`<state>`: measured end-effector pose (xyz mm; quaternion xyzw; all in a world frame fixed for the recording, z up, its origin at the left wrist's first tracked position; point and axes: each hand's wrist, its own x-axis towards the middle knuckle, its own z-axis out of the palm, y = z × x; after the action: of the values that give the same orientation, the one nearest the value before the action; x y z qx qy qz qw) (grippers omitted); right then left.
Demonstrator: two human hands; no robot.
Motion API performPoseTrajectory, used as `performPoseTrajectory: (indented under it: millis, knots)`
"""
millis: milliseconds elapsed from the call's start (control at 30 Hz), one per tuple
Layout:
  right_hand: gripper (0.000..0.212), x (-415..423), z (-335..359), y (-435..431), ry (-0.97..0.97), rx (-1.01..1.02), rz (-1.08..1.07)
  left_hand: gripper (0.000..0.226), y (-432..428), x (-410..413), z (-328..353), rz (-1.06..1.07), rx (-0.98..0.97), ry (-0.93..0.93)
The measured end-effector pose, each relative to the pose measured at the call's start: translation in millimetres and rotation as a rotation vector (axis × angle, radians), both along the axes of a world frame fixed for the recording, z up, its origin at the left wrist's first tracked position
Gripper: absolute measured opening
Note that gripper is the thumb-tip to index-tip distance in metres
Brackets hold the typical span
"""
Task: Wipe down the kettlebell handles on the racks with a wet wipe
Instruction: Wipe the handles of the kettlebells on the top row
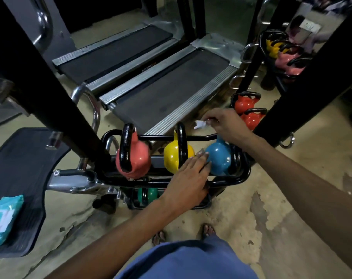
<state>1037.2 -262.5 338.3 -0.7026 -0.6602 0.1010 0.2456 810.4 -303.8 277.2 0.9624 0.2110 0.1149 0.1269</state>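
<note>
Two treadmills lie side by side beyond the rack, the nearer treadmill (167,93) running up to it and the farther treadmill (114,51) to its left. A black padded platform (20,168) juts in at the lower left.

Straight ahead of me stands the black kettlebell rack (231,179). Its top tier carries three bells in a row: a pink kettlebell (139,158) on the left, a yellow kettlebell (171,156) in the middle and a blue kettlebell (219,158) on the right. The pink and yellow ones have thick black handles standing upright. A green kettlebell (151,195) shows on the tier below, and two red kettlebells (249,111) sit stacked off to the right (whether on a second rack or in a mirror, I cannot tell).

My left grip (189,178) lies flat with fingers straight, its fingertips touching the near side of the blue kettlebell, just beside the yellow one. My right grip (225,123) hangs over the far rail above the blue bell, its fingertips pinching a crumpled white wet wipe (200,124), which touches no handle.

A teal wipes packet (4,218) rests on the padded platform, well apart from both grips.
</note>
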Motion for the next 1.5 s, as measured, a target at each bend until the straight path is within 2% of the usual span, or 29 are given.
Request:
performPoseTrajectory:
  millis: [67, 167, 333, 433, 533, 633, 700, 733, 800, 867, 967, 1067, 1100, 1167, 1200, 1233, 1267, 1300, 1333, 1400, 1433, 1500]
  knots:
    - [0.020, 32.3, -8.0, 0.4, 0.000, 0.001, -0.133, 0.072, -1.7, 19.7, 3.0, -0.021, -0.022, 0.005]
    - [0.020, 70.2, -32.6, 4.9, -0.046, -0.125, -0.256, 0.073, -4.1, 54.0, 8.1, -0.033, -0.047, 0.013]
    - [0.014, 85.0, -57.5, 14.6, 0.005, -0.199, -0.279, 0.083, -7.2, 108.0, 11.8, -0.011, -0.102, 0.056]
    - [0.017, 85.4, -54.4, 31.0, -0.011, -0.320, -0.323, 0.086, -4.8, 120.1, 8.1, 0.021, -0.078, 0.069]
    - [0.023, 84.2, -52.1, 46.5, -0.150, -0.472, -0.246, 0.083, -3.5, 122.0, 1.9, 0.050, -0.095, 0.066]
    - [0.009, 75.2, -46.6, 62.7, -0.237, -0.659, -0.094, 0.082, -7.1, 123.6, 3.4, 0.060, -0.092, 0.058]
    - [0.029, 68.2, -38.1, 65.2, -0.319, -0.778, 0.029, 0.077, -9.4, 125.3, 6.8, 0.070, -0.091, 0.037]
    - [0.031, 65.1, -31.6, 59.3, -0.353, -0.790, 0.057, 0.075, -9.7, 126.3, 9.5, 0.075, -0.085, 0.033]
    - [0.022, 65.3, -29.4, 45.7, -0.366, -0.664, 0.010, 0.075, -8.8, 128.5, 12.0, 0.084, -0.056, 0.052]
    - [0.022, 67.4, -38.3, 27.6, -0.185, -0.463, -0.196, 0.074, -7.8, 129.4, 11.6, 0.086, -0.047, 0.084]
    - [0.028, 64.5, -59.8, 0.5, 0.300, -0.248, -0.577, 0.071, -4.0, 129.5, 10.1, 0.080, -0.060, 0.097]
    - [0.034, 52.5, -77.1, -21.6, 0.738, -0.231, -0.877, 0.076, -1.3, 128.0, 10.6, 0.059, -0.074, 0.067]
    - [0.033, 47.7, -78.2, -26.1, 0.945, -0.227, -0.940, 0.078, -1.2, 127.4, 10.6, 0.053, -0.082, 0.060]
    - [0.032, 43.5, -71.2, -31.8, 1.493, -0.207, -0.930, 0.080, 0.4, 126.5, 11.5, 0.048, -0.097, 0.056]
    - [0.037, 46.9, -70.6, -32.4, 1.694, -0.224, -0.884, 0.079, 1.6, 126.7, 12.0, 0.050, -0.100, 0.057]
    - [0.041, 50.8, -69.8, -32.2, 1.827, -0.242, -0.837, 0.078, 2.6, 126.8, 12.3, 0.053, -0.098, 0.056]
    - [0.043, 54.3, -72.4, -30.8, 1.878, -0.256, -0.803, 0.077, 3.1, 126.6, 12.5, 0.054, -0.095, 0.057]
    - [0.040, 55.6, -74.8, -29.2, 1.845, -0.246, -0.827, 0.077, 2.8, 126.2, 13.3, 0.047, -0.087, 0.055]
    - [0.033, 54.7, -78.1, -27.0, 1.729, -0.204, -0.904, 0.077, 2.8, 125.9, 14.4, 0.040, -0.075, 0.049]
    - [0.028, 47.5, -89.4, -26.0, 1.357, -0.107, -1.080, 0.078, 3.3, 125.2, 13.9, 0.034, -0.066, 0.039]
    - [0.028, 43.0, -90.0, -27.3, 1.207, -0.076, -1.106, 0.077, 4.3, 124.7, 12.6, 0.039, -0.072, 0.036]
    - [0.024, 35.1, -80.9, -27.3, 0.930, 0.006, -1.014, 0.073, 6.2, 123.4, 9.1, 0.052, -0.078, 0.035]
